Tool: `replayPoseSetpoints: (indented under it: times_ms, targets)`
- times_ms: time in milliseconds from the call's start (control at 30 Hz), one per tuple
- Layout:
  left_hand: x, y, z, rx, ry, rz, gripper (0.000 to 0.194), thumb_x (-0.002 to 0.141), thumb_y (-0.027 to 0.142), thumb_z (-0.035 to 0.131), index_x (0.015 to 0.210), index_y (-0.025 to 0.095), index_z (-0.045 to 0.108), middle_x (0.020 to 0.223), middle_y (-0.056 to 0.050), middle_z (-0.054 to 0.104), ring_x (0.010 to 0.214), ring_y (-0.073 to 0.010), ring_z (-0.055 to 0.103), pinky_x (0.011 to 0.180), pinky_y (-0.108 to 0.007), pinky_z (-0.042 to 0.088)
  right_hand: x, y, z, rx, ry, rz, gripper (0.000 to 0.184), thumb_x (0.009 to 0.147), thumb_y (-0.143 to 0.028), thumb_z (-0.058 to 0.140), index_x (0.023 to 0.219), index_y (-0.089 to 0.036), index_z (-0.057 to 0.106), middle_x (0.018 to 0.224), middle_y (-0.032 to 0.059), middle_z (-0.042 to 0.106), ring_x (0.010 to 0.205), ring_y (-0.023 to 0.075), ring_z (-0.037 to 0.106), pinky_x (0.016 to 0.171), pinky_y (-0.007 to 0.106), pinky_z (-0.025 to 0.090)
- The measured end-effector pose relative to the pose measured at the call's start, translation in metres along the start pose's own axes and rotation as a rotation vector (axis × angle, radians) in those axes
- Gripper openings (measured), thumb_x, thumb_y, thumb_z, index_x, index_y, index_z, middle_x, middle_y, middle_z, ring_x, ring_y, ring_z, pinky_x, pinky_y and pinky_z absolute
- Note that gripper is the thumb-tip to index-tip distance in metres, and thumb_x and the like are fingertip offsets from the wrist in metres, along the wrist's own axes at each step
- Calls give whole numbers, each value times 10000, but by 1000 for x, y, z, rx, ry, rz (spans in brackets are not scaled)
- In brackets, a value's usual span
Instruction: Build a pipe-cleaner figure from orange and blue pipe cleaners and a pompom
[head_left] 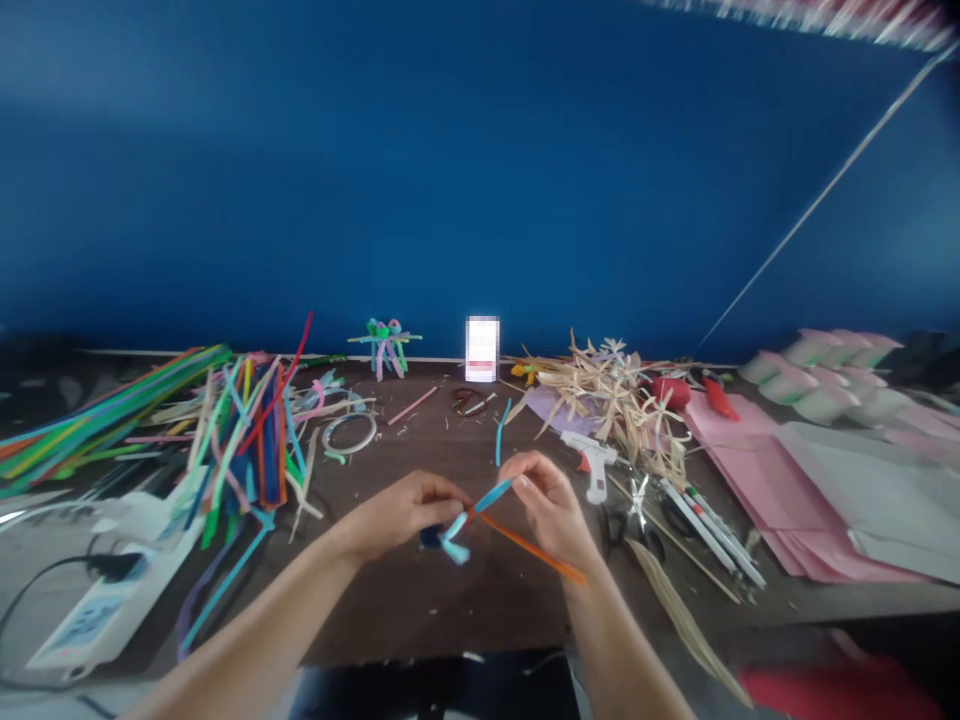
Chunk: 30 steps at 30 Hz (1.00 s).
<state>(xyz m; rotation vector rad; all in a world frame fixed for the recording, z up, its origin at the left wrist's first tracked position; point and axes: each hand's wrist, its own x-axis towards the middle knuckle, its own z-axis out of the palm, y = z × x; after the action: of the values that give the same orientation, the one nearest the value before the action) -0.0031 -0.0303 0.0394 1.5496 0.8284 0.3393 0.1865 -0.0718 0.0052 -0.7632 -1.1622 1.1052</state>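
Note:
Over the middle of the dark table, my left hand point(420, 512) pinches a small bundle where a light blue pipe cleaner point(493, 495) meets an orange pipe cleaner point(534, 552). Pale blue ends point(454, 548) hang below its fingertips, beside a dark blue piece point(430, 537) partly hidden by the hand. My right hand point(546, 505) has thumb and finger closed on the upper end of the light blue pipe cleaner. The orange one slants down past the right palm towards the wrist. Another blue pipe cleaner point(502, 435) lies on the table just beyond.
Loose pipe cleaners point(259, 430) and a power strip point(112, 590) lie left. On the right are a glue gun point(594, 462), scissors point(637, 510), pens point(712, 535), straw-coloured strips point(600, 390) and pink sheets point(742, 460). A pipe-cleaner figure point(386, 347) and a lit screen point(482, 348) stand behind.

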Motion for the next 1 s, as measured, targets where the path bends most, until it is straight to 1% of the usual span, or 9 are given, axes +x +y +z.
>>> replayPoseSetpoints:
  times_ms: [167, 267, 333, 467, 567, 667, 767, 867, 1000]
  targets:
    - [3, -4, 6, -6, 41, -57, 235, 682, 342, 589, 749, 127, 659, 626, -20, 635, 548, -108, 515, 516, -198, 370, 0, 4, -4, -19, 54, 52, 46, 737, -253, 611, 742, -208, 608, 723, -11, 563, 671, 106, 488, 633, 209, 382]
    - [2, -4, 9, 26, 45, -65, 234, 677, 340, 583, 740, 129, 663, 626, -15, 628, 546, -105, 504, 513, -195, 357, -2, 2, -4, -17, 89, 112, 68, 704, -268, 639, 718, -204, 621, 690, -14, 567, 616, 100, 481, 593, 205, 391]
    - [1, -3, 10, 14, 30, -62, 221, 678, 326, 577, 734, 130, 662, 627, -11, 623, 553, -105, 502, 516, -193, 353, -2, 1, -3, 9, 113, 125, 74, 688, -269, 653, 704, -202, 626, 696, -13, 576, 621, 101, 492, 606, 209, 404]
    - [2, -2, 10, -119, 45, -20, 167, 667, 287, 589, 691, 128, 635, 591, 8, 588, 556, -95, 486, 521, -183, 344, -2, 3, 1, 176, 141, 152, 164, 705, -308, 632, 838, -211, 635, 680, -12, 582, 618, 103, 522, 621, 224, 424]
    - [3, -2, 10, -204, 64, 8, 199, 656, 322, 602, 673, 124, 617, 582, 12, 568, 535, -87, 466, 512, -184, 338, -2, 6, 7, 208, 68, 245, 207, 706, -295, 632, 888, -196, 623, 651, -11, 589, 599, 105, 536, 609, 229, 429]
    - [4, -2, 11, -258, 72, 14, 237, 644, 352, 614, 674, 117, 618, 579, 7, 566, 524, -82, 454, 507, -183, 326, -3, 8, 14, 157, -31, 294, 119, 685, -257, 653, 766, -176, 620, 686, -4, 610, 622, 107, 553, 627, 229, 433]
    - [4, -3, 12, -302, 105, 36, 236, 648, 348, 615, 650, 112, 615, 566, 6, 565, 522, -78, 449, 507, -182, 316, -5, 6, 19, 45, -27, 254, 95, 685, -246, 651, 708, -177, 590, 674, -15, 604, 612, 104, 551, 611, 220, 432]
    - [3, -3, 13, -310, 148, 55, 220, 659, 331, 613, 635, 112, 608, 557, 11, 563, 514, -72, 440, 503, -179, 310, -8, 0, 19, -111, -10, 211, 90, 707, -250, 626, 723, -174, 581, 684, -1, 610, 625, 118, 559, 595, 223, 432]
    - [3, -1, 15, -294, 188, 64, 208, 662, 321, 614, 664, 113, 616, 600, -1, 594, 561, -90, 483, 539, -189, 352, -16, -10, 19, -343, -52, 121, 103, 757, -234, 560, 833, -171, 590, 747, 32, 625, 673, 144, 574, 612, 244, 441]
